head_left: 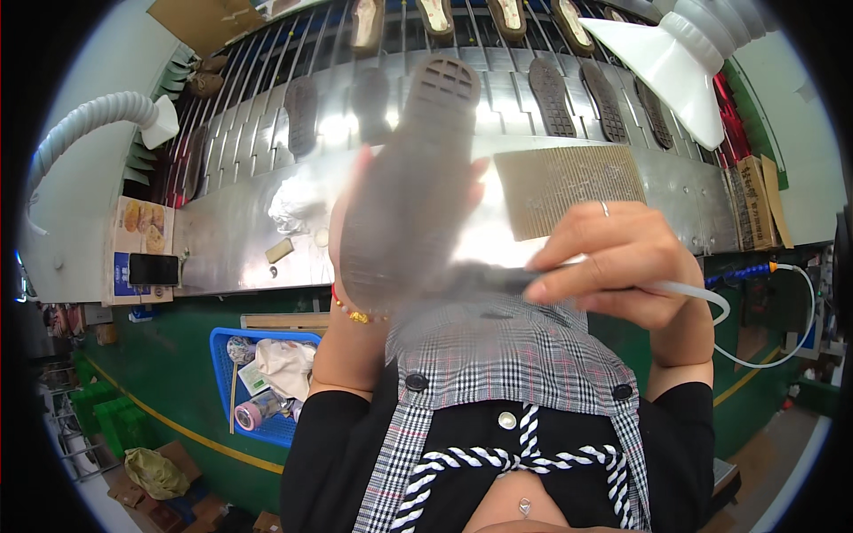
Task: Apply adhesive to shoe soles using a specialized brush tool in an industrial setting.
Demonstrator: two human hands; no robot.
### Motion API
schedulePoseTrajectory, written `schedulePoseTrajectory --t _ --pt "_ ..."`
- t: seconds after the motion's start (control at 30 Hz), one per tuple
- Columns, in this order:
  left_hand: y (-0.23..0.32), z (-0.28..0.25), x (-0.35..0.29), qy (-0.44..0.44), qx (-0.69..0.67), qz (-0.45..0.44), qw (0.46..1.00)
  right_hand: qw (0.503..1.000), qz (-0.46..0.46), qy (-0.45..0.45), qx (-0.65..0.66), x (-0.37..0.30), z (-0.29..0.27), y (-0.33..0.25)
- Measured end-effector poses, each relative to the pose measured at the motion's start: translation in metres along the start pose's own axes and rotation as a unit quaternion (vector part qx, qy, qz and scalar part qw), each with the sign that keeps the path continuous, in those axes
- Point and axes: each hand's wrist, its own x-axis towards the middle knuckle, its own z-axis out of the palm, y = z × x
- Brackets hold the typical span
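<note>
So nearest in, the blue basket (219, 373) sits low on the left, below the bench (222, 253), whose front edge runs just past the person's waist. The left hand (340, 233) is curled around the sole (404, 200), fingertips showing on either side, gripping it up over the bench's front edge with the tread facing the camera; it's pretty blurred. Right hand (626, 262) has its fingers pinched in on a dark tool (508, 282) with a pale hose (689, 289) off the back, and the blur means I can't tell if the tip touches the sole. For elbow room, there's a stretch of metal left of the sole, with a crumpled plastic (289, 206) and a tan block (279, 250) on it, out to the phone (154, 269) at the far left end. Right side, a ribbed mat (569, 186) lies close behind that hand, then more metal over to the carton (755, 204). Counts: one mat, one phone, two white nozzles (161, 123), one per side. Out on the rack (244, 133) I get six dark soles (553, 98), three each side of the held one, plus at least four shoes (435, 18) with pale insides along the top.
</note>
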Motion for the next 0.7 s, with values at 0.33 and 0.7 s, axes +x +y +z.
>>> schedulePoseTrajectory --t 0.33,0.7 --pt "0.006 -0.011 -0.014 -0.064 -0.204 -0.089 0.973 0.997 -0.026 -0.013 0.071 -0.006 -0.018 0.000" --pt "0.013 -0.027 -0.029 -0.125 -0.199 -0.110 0.966 1.000 -0.002 -0.004 -0.006 -0.004 -0.032 -0.003"
